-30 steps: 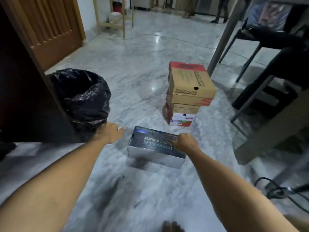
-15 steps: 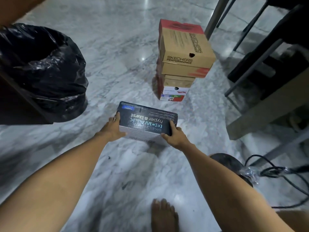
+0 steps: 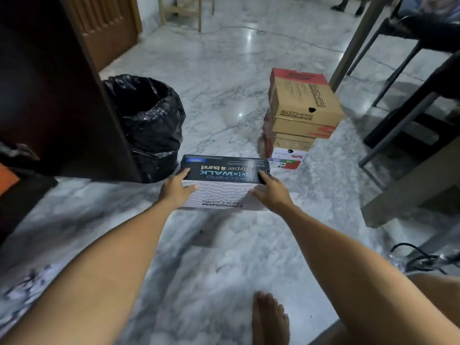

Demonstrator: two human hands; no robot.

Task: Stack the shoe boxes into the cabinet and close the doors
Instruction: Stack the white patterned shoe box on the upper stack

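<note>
Black-lidded shoe box [image 3: 225, 181] lies left-right, lid print upside-down; left hand [image 3: 175, 189], right hand [image 3: 271, 192] fingers grip ends.

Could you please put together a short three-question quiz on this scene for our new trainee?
1. True or false: both hands hold the dark shoe box.
2. Which stands left of that box? A) black bin bag B) stack of shoe boxes C) cable
3. Fill in: the brown box on top of the stack sits ____ on the boxes below (straight/askew).

Key: 1 true, left hand and right hand grip its ends. 2 A. 3 askew.
</note>
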